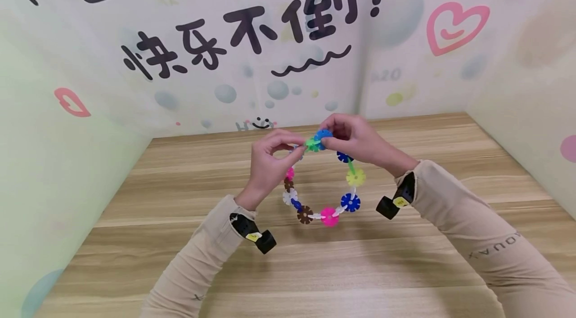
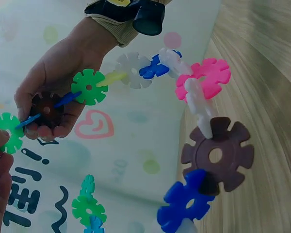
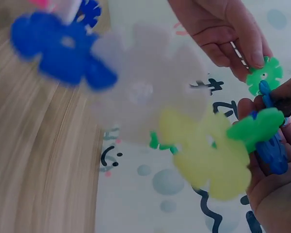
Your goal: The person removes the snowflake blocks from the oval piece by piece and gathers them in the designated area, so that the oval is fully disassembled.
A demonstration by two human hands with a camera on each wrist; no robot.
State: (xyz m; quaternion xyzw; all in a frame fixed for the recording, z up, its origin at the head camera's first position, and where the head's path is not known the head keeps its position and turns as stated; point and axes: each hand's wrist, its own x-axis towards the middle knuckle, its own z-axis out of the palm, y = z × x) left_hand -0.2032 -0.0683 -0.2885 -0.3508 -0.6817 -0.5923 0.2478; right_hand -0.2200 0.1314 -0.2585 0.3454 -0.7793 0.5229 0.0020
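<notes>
A loop of notched plastic discs in several colours hangs from both hands above the table. My left hand (image 1: 270, 160) pinches a green disc (image 3: 264, 75) between thumb and fingers. Close to it, my right hand (image 1: 360, 140) grips a brown disc (image 2: 47, 109), with a light-blue disc (image 2: 29, 121) linking the brown and green ones. Down the right side run a yellow disc (image 1: 356, 177) and a dark-blue disc (image 1: 350, 202). At the loop's bottom are a pink disc (image 1: 330, 217) and a brown disc (image 1: 305, 214). Fingers partly cover the top discs.
The wood-grain table (image 1: 315, 268) lies beneath the loop. A printed white backdrop (image 1: 252, 88) rises behind it, with pale side panels left and right. Each wrist wears a black camera (image 1: 265, 241).
</notes>
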